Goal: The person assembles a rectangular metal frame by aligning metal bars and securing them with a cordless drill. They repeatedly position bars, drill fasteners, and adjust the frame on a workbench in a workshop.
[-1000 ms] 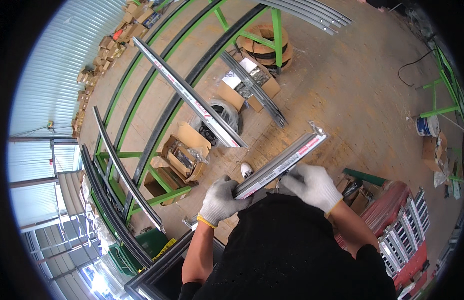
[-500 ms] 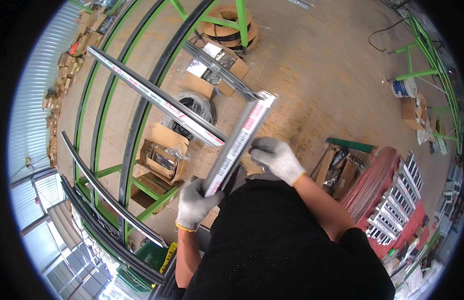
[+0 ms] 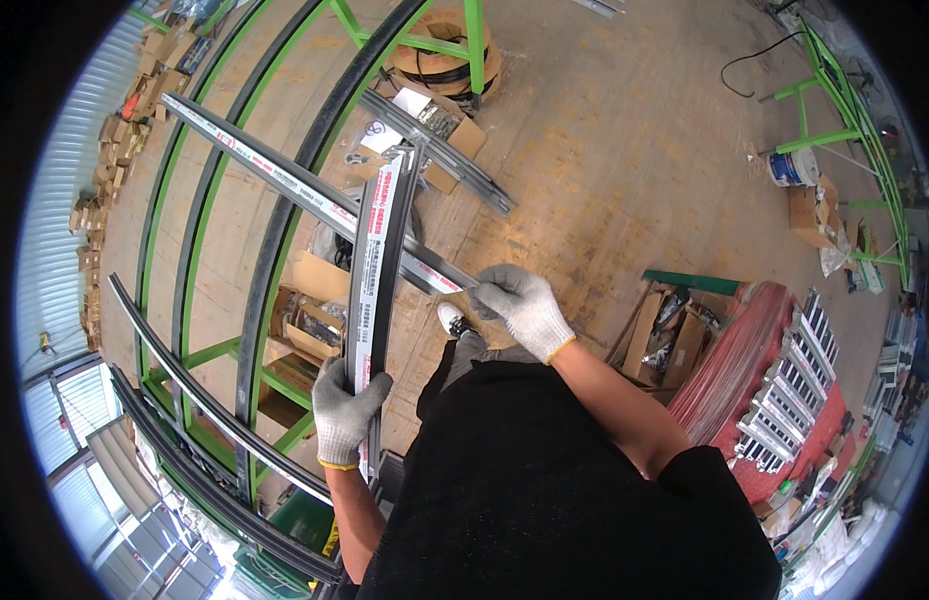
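Note:
My left hand (image 3: 349, 408), in a white knit glove with a grey palm, is closed around the lower part of a grey metal profile (image 3: 377, 270) covered with printed white film. This profile stands up steeply in front of me and crosses over a longer film-covered profile (image 3: 269, 172). The longer one slants across the green rack. At its near end my right hand (image 3: 522, 305), gloved the same way, has its fingers closed on the tip. Past them, more grey profiles (image 3: 444, 155) stick out near an open carton.
The green rack (image 3: 214, 350) with black-padded bars stands on my left. Open cartons (image 3: 309, 335) of parts sit by its legs, and a cable reel (image 3: 439, 60) lies farther off. To the right are a red wrapped bundle (image 3: 734, 350) and stacked short profiles (image 3: 789, 385).
My left hand has swung the shorter profile leftward and more upright. My right hand has come away from beside it and closed on the longer profile's near end.

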